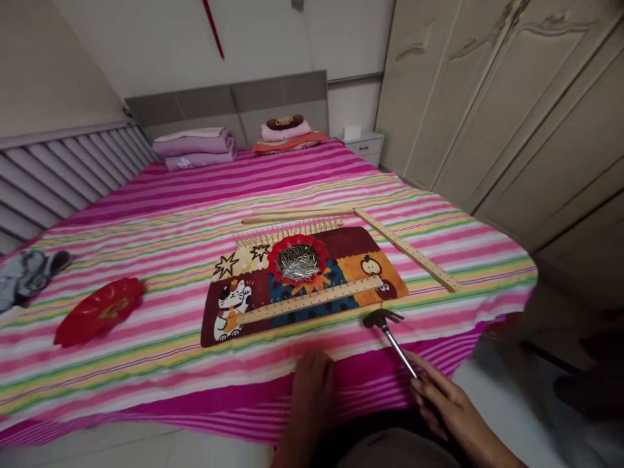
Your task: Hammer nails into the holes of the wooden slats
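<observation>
My right hand [441, 400] is closed round the handle of a claw hammer [397, 344], whose head lies over the near edge of the bed. Smeared by motion, my left hand [313, 377] is near the bed's edge, and its fingers cannot be made out. Beyond the hands, a wooden strip with a row of holes [312, 299] lies across a patterned mat [256, 325]. A red scalloped dish [273, 250] full of nails [298, 263] sits on the mat. Behind it is a wooden strip with several nails standing up in it [292, 231].
More wooden strips [407, 250] lie on the striped bedspread [170, 312] behind and right of the mat. An empty-looking red dish [100, 312] and grey cloth [29, 279] are at the left. Folded bedding [195, 148] is by the headboard; a wardrobe [468, 97] stands right.
</observation>
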`<state>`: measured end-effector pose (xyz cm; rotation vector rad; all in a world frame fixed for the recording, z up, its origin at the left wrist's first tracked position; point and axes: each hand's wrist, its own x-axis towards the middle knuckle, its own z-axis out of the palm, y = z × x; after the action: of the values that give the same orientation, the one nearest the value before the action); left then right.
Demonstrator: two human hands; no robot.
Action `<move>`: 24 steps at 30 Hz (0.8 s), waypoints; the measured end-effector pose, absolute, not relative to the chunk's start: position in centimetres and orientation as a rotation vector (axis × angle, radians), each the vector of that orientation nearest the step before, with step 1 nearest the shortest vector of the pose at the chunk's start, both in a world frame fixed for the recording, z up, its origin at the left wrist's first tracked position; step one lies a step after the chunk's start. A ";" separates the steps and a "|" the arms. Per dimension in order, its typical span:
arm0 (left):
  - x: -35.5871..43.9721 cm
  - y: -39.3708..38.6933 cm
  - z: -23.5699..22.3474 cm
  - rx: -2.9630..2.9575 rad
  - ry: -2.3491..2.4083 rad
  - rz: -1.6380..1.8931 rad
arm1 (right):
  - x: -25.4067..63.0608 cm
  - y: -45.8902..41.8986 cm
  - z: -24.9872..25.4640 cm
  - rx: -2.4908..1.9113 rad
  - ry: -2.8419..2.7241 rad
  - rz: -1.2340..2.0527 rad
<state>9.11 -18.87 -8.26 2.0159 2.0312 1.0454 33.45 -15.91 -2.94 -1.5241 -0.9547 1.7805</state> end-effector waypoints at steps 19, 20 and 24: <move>8.2 -19.7 -11.8 2.188 1.952 0.680 | 31.9 -9.3 0.3 -1.307 -0.754 1.483; 8.3 -19.7 -11.6 2.178 1.963 0.689 | 31.8 -8.8 0.3 -1.321 -0.771 1.461; 9.1 -19.6 -10.9 2.130 2.005 0.713 | 31.3 -8.0 -0.3 -1.355 -0.814 1.443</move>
<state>9.05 -19.60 -10.87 2.1296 2.0053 0.7127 31.30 -7.95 -0.25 -1.3552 -0.8138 1.4427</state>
